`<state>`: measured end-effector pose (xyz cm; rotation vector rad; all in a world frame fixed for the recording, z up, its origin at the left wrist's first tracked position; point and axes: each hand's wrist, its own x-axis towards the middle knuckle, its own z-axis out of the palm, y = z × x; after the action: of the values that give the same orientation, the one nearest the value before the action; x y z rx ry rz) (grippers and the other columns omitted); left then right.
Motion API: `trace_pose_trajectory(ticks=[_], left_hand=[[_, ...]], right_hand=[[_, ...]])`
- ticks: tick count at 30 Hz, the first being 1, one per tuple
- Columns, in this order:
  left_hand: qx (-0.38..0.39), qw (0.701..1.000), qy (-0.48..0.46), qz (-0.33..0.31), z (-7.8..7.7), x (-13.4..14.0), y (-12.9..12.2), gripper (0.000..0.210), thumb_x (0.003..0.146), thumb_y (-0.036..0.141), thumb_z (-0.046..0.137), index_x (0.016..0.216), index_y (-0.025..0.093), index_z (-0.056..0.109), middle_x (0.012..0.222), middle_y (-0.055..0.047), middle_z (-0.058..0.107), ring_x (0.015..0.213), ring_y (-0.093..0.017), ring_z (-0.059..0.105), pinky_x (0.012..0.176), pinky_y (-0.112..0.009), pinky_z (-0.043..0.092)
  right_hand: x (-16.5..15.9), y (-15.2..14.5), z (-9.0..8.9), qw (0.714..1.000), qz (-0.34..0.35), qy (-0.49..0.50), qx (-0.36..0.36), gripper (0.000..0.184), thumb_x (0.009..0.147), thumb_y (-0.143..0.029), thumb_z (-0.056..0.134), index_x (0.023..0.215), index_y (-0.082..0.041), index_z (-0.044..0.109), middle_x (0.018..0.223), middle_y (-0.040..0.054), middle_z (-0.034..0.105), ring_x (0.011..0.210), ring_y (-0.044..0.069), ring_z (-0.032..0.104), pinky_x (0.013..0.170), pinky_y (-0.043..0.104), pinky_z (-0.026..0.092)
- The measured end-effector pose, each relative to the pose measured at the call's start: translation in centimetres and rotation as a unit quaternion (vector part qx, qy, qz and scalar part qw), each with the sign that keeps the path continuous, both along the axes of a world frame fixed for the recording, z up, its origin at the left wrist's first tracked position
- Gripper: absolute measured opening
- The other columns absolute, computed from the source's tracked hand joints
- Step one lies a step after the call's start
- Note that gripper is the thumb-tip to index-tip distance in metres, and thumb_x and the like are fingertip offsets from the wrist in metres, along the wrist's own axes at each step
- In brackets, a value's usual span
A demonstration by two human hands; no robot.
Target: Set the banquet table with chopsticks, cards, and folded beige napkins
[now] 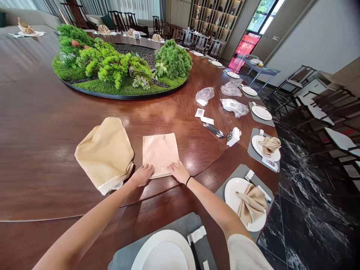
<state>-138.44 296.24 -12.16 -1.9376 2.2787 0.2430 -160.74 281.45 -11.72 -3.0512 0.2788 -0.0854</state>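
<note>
A folded peach-coloured cloth napkin (pixel 160 148) lies as a near square on the polished wooden tabletop. At its near left corner my left hand (pixel 143 174) has its fingers curled over the edge. My right hand (pixel 179 171), with a dark band at the wrist, holds the near right corner in the same way. The thumbs are mostly hidden. To the left of it rests a stack of folded beige napkins (pixel 105 153), with a bit of clear plastic showing under its near edge. A white plate (pixel 164 251) on a grey placemat (pixel 123 258) sits closest to me.
A low green plant centrepiece (pixel 120 71) fills the table's middle. To the right lie crumpled plastic bags (pixel 234 107), several dark sticks (pixel 213 130) and a white card box (pixel 233 136). A plate with a folded napkin (pixel 252 203) stands at the right edge; chairs (pixel 341 140) line the wall.
</note>
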Motion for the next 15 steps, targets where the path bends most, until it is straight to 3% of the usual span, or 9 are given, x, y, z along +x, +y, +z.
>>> trace_pose_trajectory(ticks=[3, 6, 9, 11, 13, 15], left_hand=[[-0.008, 0.999, 0.002, 0.034, -0.2, 0.8, 1.5, 0.026, 0.083, 0.013, 0.046, 0.107, 0.016, 0.055, 0.101, -0.013, 0.058, 0.099, -0.028, 0.051, 0.087, -0.039, 0.042], [-0.026, 0.995, 0.074, 0.059, 0.0, 1.3, 3.9, 0.022, 0.088, 0.013, 0.039, 0.102, 0.017, 0.054, 0.099, -0.012, 0.059, 0.1, -0.025, 0.053, 0.091, -0.037, 0.04], [-0.01, 0.969, 0.221, 0.109, 0.3, 1.5, 6.6, 0.017, 0.091, 0.025, 0.039, 0.097, 0.02, 0.053, 0.098, -0.008, 0.06, 0.093, -0.022, 0.056, 0.084, -0.032, 0.042], [0.027, 0.931, 0.322, 0.171, 0.2, 1.8, 7.7, 0.022, 0.092, 0.036, 0.038, 0.095, 0.021, 0.053, 0.088, -0.004, 0.06, 0.082, -0.02, 0.057, 0.076, -0.03, 0.043], [0.051, 0.891, 0.389, 0.23, 0.0, 2.3, 7.7, 0.028, 0.091, 0.044, 0.037, 0.093, 0.021, 0.053, 0.078, 0.0, 0.058, 0.074, -0.018, 0.057, 0.069, -0.028, 0.043], [0.05, 0.877, 0.405, 0.253, 0.0, 3.0, 6.6, 0.027, 0.089, 0.046, 0.043, 0.093, 0.021, 0.053, 0.075, 0.001, 0.057, 0.071, -0.018, 0.056, 0.065, -0.027, 0.042]], right_hand=[[-1.2, -1.6, -1.8, 0.997, -0.028, -0.042, 0.055, 0.026, 0.094, -0.011, 0.043, 0.115, -0.019, 0.057, 0.121, 0.0108, 0.062, 0.115, 0.021, 0.055, 0.103, 0.043, 0.036], [-3.1, -2.5, -3.1, 0.965, -0.089, -0.095, 0.227, 0.025, 0.092, -0.012, 0.046, 0.109, -0.02, 0.062, 0.115, 0.0072, 0.066, 0.107, 0.018, 0.061, 0.095, 0.036, 0.044], [-4.7, -2.3, -4.0, 0.87, -0.16, -0.108, 0.453, 0.017, 0.088, -0.024, 0.055, 0.101, -0.017, 0.064, 0.096, 0.0057, 0.071, 0.088, 0.017, 0.067, 0.082, 0.032, 0.051], [-5.0, -2.1, -4.2, 0.799, -0.178, -0.087, 0.567, 0.024, 0.083, -0.034, 0.061, 0.097, -0.015, 0.064, 0.086, 0.005, 0.071, 0.08, 0.018, 0.067, 0.075, 0.031, 0.052], [-4.7, -2.1, -4.0, 0.766, -0.181, -0.076, 0.613, 0.029, 0.079, -0.037, 0.065, 0.097, -0.015, 0.063, 0.083, 0.0039, 0.07, 0.076, 0.017, 0.066, 0.073, 0.03, 0.052], [-3.9, -2.6, -3.5, 0.788, -0.19, -0.1, 0.577, 0.024, 0.077, -0.031, 0.066, 0.095, -0.015, 0.063, 0.082, 0.0026, 0.069, 0.074, 0.016, 0.064, 0.072, 0.029, 0.051]])
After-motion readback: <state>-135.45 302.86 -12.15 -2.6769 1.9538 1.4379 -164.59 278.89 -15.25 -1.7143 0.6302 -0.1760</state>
